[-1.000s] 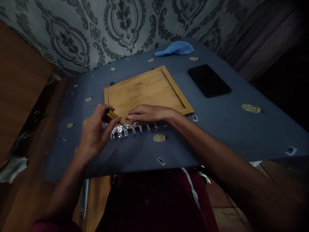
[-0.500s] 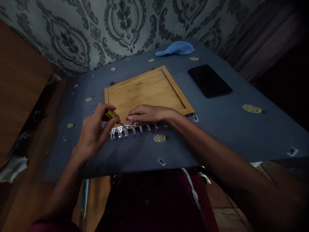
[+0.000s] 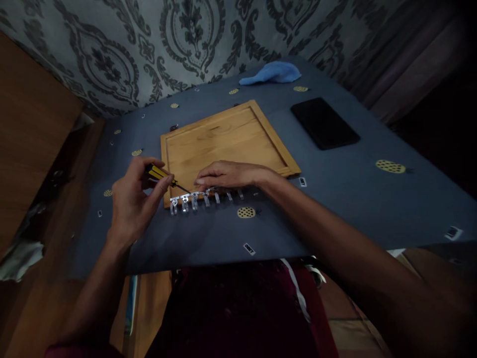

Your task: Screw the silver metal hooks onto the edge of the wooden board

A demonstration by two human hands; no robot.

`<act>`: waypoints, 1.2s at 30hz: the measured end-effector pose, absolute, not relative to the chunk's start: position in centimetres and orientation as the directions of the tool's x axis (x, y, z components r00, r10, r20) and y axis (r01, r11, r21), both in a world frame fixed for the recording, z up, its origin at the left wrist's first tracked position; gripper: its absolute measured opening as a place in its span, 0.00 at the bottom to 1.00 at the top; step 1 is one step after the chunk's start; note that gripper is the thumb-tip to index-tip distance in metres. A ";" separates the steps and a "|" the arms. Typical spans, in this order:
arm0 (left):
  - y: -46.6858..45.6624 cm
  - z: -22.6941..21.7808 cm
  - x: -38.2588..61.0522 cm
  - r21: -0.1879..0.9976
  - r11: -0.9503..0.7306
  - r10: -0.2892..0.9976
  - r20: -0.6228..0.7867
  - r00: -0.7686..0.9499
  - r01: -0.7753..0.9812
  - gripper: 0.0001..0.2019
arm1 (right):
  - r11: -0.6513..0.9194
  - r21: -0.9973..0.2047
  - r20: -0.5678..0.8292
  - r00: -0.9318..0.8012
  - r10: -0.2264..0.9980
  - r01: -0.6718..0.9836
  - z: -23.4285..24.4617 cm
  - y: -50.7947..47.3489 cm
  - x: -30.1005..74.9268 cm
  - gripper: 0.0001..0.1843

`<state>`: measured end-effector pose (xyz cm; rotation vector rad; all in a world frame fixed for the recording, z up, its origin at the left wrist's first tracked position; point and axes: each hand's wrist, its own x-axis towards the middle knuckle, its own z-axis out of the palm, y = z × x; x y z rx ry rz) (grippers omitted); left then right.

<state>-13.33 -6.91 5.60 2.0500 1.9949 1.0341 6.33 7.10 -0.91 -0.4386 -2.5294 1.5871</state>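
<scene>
A screwdriver point(image 3: 159, 172) with a yellow and black handle is pinched between the thumb and fingers of my left hand point(image 3: 130, 199). Its thin shaft slants down to the right, and the tip is at a silver metal strip with several hooks point(image 3: 194, 201). That hook rail lies along the near edge of a framed wooden board point(image 3: 219, 144), the hooks hanging over toward me. My right hand point(image 3: 231, 175) lies flat, palm down, over the board's near edge and the rail's middle, fingers stretched to the left. It covers part of the strip.
The board rests on a table with a dark blue pineapple-print cloth point(image 3: 208, 238). To its right lies a black phone or tablet point(image 3: 324, 123). A blue cloth point(image 3: 274, 73) is crumpled at the back, near the patterned wall point(image 3: 149, 49). Wooden furniture point(image 3: 33, 124) stands at left.
My left hand has moved left with the screwdriver, which now leans lower and flatter. My right hand, the board and the hook rail have stayed in place.
</scene>
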 end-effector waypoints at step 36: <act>-6.7 5.1 -12.2 0.311 -0.291 0.856 0.507 0.101 0.905 0.13 | 0.448 -0.881 -0.019 -0.955 0.296 0.156 -1.4 7.3 6.2 0.15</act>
